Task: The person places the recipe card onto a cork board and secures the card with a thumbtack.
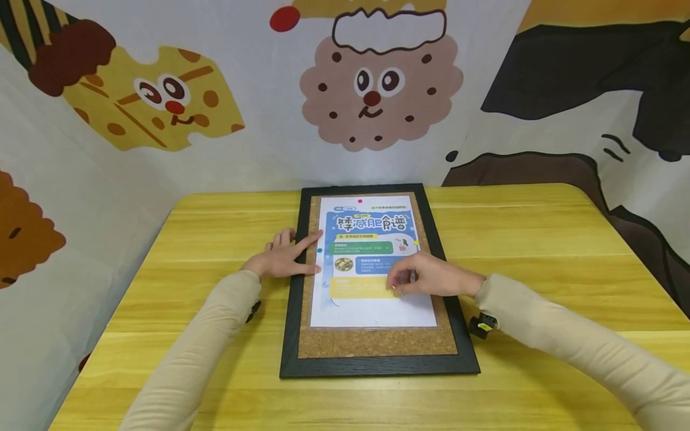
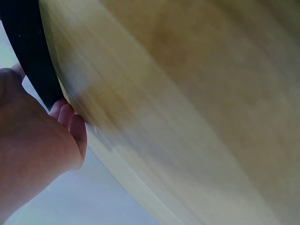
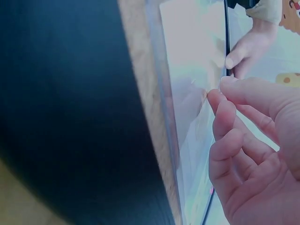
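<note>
A printed poster (image 1: 350, 311) in a clear sheet lies on a cork board (image 1: 377, 344) with a black frame (image 1: 377, 366). Over the frame's left side, my left hand (image 1: 280, 256) rests with fingers spread; its index finger and thumb reach the poster's left edge. My right hand (image 1: 431, 274) is above the poster's lower right part, thumb and index fingertips together on a small whitish pin-like piece (image 1: 394, 288), mostly hidden. In the right wrist view, the right hand (image 3: 255, 136) shows its other fingers curled. The left hand (image 2: 37, 140) is beside the frame in the left wrist view.
Round tacks sit at the poster's edges: red (image 1: 360, 201) at the top, blue (image 1: 320, 250) at left, yellow (image 1: 416, 243) at right. A tiny pale spot (image 1: 377, 321) lies near the bottom edge. The wooden table (image 1: 539, 239) meets a cartoon-printed cloth (image 1: 259, 161) behind.
</note>
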Tool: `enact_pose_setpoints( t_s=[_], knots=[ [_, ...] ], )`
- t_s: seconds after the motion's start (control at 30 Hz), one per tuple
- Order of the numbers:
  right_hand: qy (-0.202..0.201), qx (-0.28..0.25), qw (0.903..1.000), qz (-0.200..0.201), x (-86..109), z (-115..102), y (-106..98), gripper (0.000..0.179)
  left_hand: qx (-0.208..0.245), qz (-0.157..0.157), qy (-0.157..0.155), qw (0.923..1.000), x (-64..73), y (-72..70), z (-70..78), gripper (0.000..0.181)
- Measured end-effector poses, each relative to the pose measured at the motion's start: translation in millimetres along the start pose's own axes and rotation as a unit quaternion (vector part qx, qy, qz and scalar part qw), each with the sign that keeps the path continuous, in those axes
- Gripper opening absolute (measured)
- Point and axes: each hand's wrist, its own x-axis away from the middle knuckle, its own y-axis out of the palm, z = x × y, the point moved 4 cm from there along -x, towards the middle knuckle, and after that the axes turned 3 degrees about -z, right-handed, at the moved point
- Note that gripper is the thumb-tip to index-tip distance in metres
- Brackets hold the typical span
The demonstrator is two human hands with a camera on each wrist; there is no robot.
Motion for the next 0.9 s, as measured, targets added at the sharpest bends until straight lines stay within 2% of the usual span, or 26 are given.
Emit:
enact_pose_setpoints(
  t_s=[0.3,0.57,0.9],
  knots=[
    [-0.006,-0.006,0.9998,-0.016,-4.1,-9,11,0.010,-0.008,-0.004,-0.009,0.9999,1.2,-1.2,3.0,0.088],
    [-0.013,-0.021,0.9992,-0.032,-4.6,-18,20,0.012,-0.006,0.001,0.000,1.0000,2.4,-1.1,3.4,0.088],
    [-0.047,-0.034,0.9969,-0.053,-4.6,-27,32,0.012,-0.006,-0.001,-0.008,0.9999,2.5,-1.3,3.2,0.088]
  ],
)
